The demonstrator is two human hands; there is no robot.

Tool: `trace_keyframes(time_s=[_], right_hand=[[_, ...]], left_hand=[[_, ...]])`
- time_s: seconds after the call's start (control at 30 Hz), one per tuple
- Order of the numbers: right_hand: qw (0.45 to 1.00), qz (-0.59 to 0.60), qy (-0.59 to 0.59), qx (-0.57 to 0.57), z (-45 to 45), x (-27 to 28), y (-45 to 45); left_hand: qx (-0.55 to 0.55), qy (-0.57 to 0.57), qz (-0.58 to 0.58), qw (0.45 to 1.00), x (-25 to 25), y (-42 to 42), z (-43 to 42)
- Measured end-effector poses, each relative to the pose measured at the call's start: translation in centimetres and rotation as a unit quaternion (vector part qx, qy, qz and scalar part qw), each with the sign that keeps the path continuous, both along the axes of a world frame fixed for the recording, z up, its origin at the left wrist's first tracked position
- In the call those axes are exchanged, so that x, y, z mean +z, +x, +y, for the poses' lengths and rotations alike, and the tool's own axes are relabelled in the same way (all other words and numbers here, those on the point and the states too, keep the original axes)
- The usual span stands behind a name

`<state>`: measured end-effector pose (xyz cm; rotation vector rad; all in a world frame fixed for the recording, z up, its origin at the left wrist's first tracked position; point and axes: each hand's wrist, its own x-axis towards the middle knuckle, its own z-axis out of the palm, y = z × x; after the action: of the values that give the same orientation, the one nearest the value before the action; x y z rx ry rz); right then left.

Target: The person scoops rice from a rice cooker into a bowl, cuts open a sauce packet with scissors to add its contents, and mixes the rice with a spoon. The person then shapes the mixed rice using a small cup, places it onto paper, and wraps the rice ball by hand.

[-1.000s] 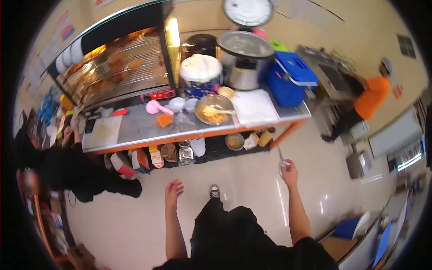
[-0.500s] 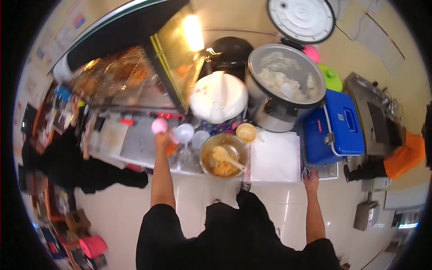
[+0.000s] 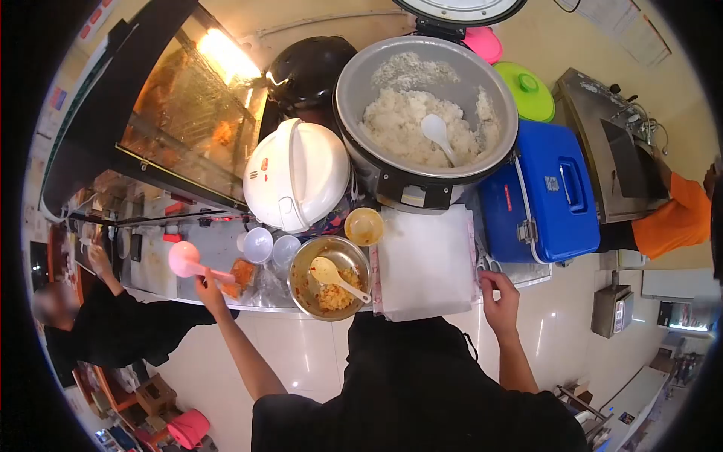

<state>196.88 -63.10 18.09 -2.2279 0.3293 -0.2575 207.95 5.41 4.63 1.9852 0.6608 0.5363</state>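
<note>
My left hand (image 3: 210, 292) is closed on the handle of a pink ladle (image 3: 184, 258), its round bowl out to the left above the counter. A piece of orange-brown food (image 3: 242, 273) lies by the handle. My right hand (image 3: 500, 301) is at the counter's front edge, fingers loosely bent and apart, just below grey-handled scissors (image 3: 488, 265); whether a fingertip touches them I cannot tell. Between my hands, a steel bowl (image 3: 300, 295) holds orange-coloured rice and a cream rice paddle (image 3: 325, 271). Beside it lies a stack of white paper sheets (image 3: 424, 260).
Behind stand a white-lidded cooker (image 3: 320, 169), an open rice cooker (image 3: 348, 90) with a white paddle, and a blue cooler box (image 3: 538, 192). Small cups (image 3: 257, 245) and a yellow bowl (image 3: 364, 227) sit nearby. One person works at left, another in orange (image 3: 674, 215) at the right sink.
My left hand has moved left with the ladle, whose bowl now points away leftward. My right hand has drawn back slightly from the scissors. The view has shifted, bringing the cookers closer.
</note>
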Motion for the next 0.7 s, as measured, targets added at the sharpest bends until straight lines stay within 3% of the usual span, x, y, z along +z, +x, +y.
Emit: trace_keyframes(time_s=[0.13,0.2,0.23,0.27,0.33,0.4,0.47,0.53,0.6,0.7], right_hand=[[0.977,-0.161,-0.073,0.117,0.9,9.9,9.8],[0.978,-0.123,-0.093,0.143,2.2,15.0,17.4],[0.955,-0.092,-0.196,0.201,1.7,15.3,22.2],[0.926,-0.11,-0.223,0.284,1.2,14.1,27.2],[0.884,0.025,-0.307,0.352,0.5,11.1,35.1],[0.783,0.165,-0.468,0.375,0.0,6.0,41.4],[0.702,0.297,-0.518,0.388,-0.1,2.2,44.0],[0.685,0.346,-0.522,0.371,0.4,1.1,44.1],[0.689,0.26,-0.573,0.36,2.5,3.2,41.6],[0.71,0.177,-0.591,0.338,2.1,1.1,41.9]], left_hand=[[-0.006,-0.046,-0.118,0.992,6.2,-1.3,-7.7],[-0.023,-0.046,-0.169,0.984,6.7,-0.9,-10.1],[-0.026,-0.072,-0.182,0.98,8.2,-0.7,-12.1],[-0.028,-0.097,-0.197,0.975,9.3,-0.5,-13.8],[-0.037,-0.117,-0.211,0.97,10.7,-0.7,-16.3],[-0.034,-0.136,-0.228,0.964,12.0,-1.2,-18.9],[-0.001,-0.156,-0.255,0.954,11.7,-2.0,-20.0],[-0.012,-0.209,-0.267,0.941,12.7,-3.6,-20.7],[0.014,-0.243,-0.273,0.931,12.9,-5.3,-21.1],[0.074,-0.276,-0.256,0.924,11.6,-7.4,-20.9]])
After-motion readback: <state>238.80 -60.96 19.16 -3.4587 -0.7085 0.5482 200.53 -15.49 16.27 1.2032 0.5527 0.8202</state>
